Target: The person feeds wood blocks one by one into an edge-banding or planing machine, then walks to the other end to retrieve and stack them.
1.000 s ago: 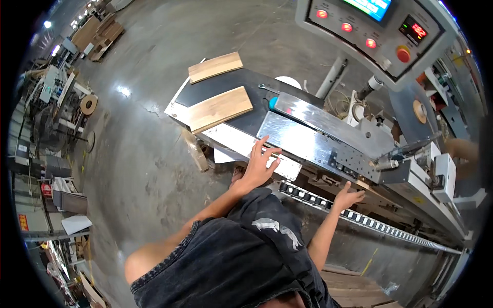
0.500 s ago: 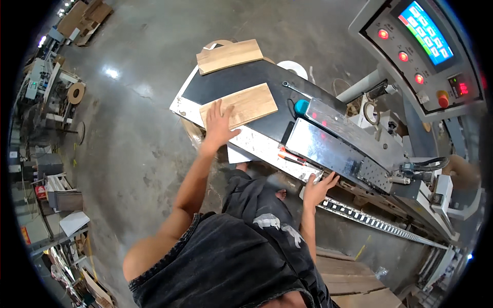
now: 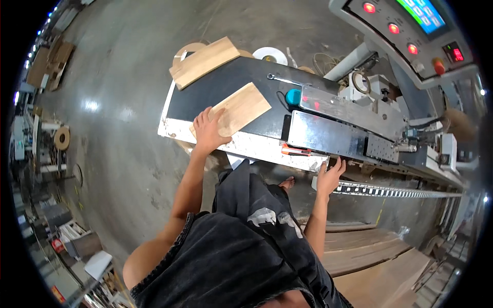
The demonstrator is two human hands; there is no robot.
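My left hand (image 3: 208,132) rests on the near left end of a pale wooden board (image 3: 244,108), fingers spread over its top and thumb along its near edge. The board lies at a slant on the black-topped worktable (image 3: 192,105). Further back, a second wooden board (image 3: 205,61) overhangs the table's far left edge. My right hand (image 3: 331,178), fingers apart and nothing visibly held, is at the table's front edge by the metal machine bed (image 3: 328,134). Near it on the pale front strip lies an orange-and-black utility knife (image 3: 296,151).
A wrench (image 3: 287,80) and a teal round object (image 3: 293,97) lie beside a clear guard. At upper right stands a control panel (image 3: 405,36) with red lit buttons. A roller rail (image 3: 395,191) extends right. Large boards (image 3: 359,251) are stacked at lower right.
The whole view has turned, so table, boards and machine appear rotated. Both hands keep about the same places against the board and the table edge.
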